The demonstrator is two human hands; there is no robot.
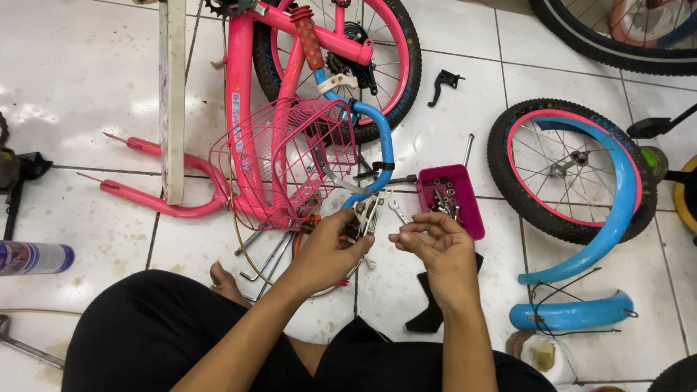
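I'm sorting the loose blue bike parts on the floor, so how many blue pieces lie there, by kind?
Blue mudguards: 2, one across the loose wheel, one below it
Blue-capped spray can: 1
Total: 3

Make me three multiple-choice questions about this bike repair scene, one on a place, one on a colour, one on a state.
1. Where is the small tray of bolts?
A. In the wire basket
B. On the floor beyond the right hand
C. On the person's lap

2. What colour is the wire basket?
A. Pink
B. Green
C. White

3. How is the loose wheel?
A. Mounted on the frame
B. Held upright
C. Lying flat on the tiles

Answers: 1 B, it sits just past the right hand. 2 A, pink wire. 3 C, it lies detached on the floor.
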